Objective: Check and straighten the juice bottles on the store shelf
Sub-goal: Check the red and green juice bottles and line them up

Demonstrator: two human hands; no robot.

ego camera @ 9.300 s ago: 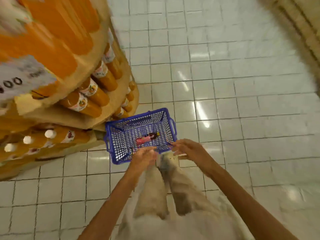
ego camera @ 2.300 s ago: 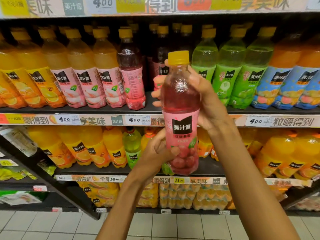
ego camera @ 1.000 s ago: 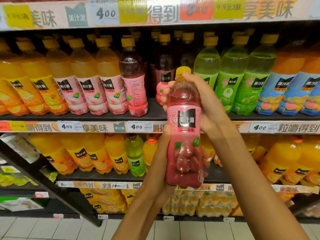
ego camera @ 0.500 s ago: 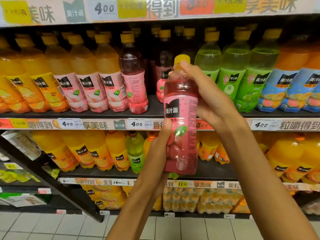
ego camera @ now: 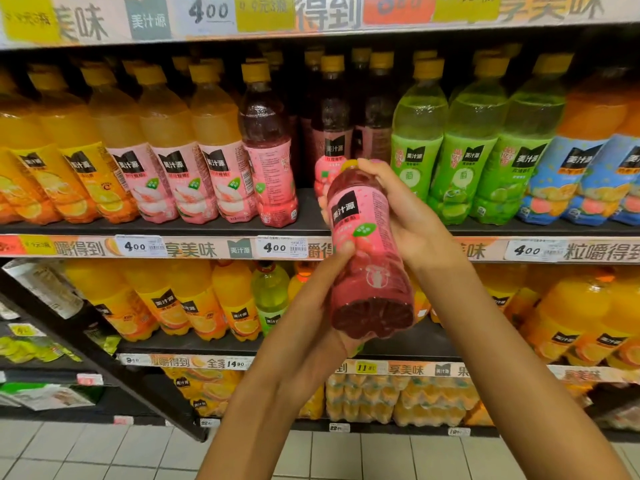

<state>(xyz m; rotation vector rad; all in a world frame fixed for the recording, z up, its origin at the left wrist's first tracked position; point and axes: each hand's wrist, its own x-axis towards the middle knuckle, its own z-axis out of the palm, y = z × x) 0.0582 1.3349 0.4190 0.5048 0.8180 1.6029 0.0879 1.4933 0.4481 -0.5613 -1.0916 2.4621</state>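
Observation:
I hold a red grape juice bottle (ego camera: 367, 258) with a pink label in both hands, tilted so its cap points away toward the shelf and its base faces me. My right hand (ego camera: 408, 216) grips its upper part and neck, covering most of the yellow cap. My left hand (ego camera: 322, 306) grips the lower part from the left and underneath. Behind it on the middle shelf (ego camera: 214, 227) stand matching red bottles (ego camera: 268, 157), with a gap in the front row just right of them.
The middle shelf holds rows of orange (ego camera: 69, 161), pink-labelled peach (ego camera: 173, 161), green (ego camera: 467, 150) and blue-labelled (ego camera: 581, 168) bottles. Larger orange bottles (ego camera: 194, 299) fill the shelf below. Price strips (ego camera: 273, 247) run along the shelf edges. Tiled floor (ego camera: 104, 452) lies beneath.
The bottle was upright in front of me; now it has dropped slightly and tipped cap-forward toward the shelf, its base turned up to face me. Both hands keep their grip.

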